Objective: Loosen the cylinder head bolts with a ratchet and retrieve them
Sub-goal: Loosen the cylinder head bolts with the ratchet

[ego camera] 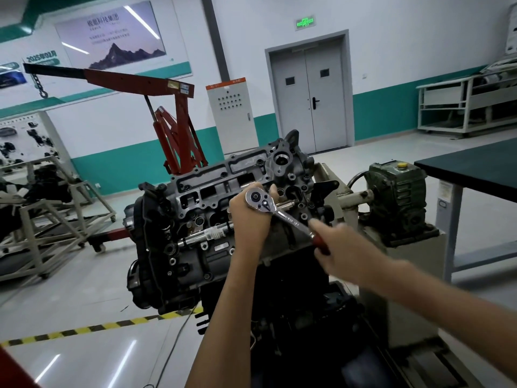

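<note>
Head-worn view, angled forward-down, near engine (190,264)

Wall banner (42,56) — "2025年02月"; green sign (305,22) over door (309,99) — unreadable.

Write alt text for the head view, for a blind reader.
A person works a ratchet on a bare engine: the left hand cups the ratchet's head, the blurred right hand grips its red handle. Behind stand a red engine hoist and grey double doors.
</note>
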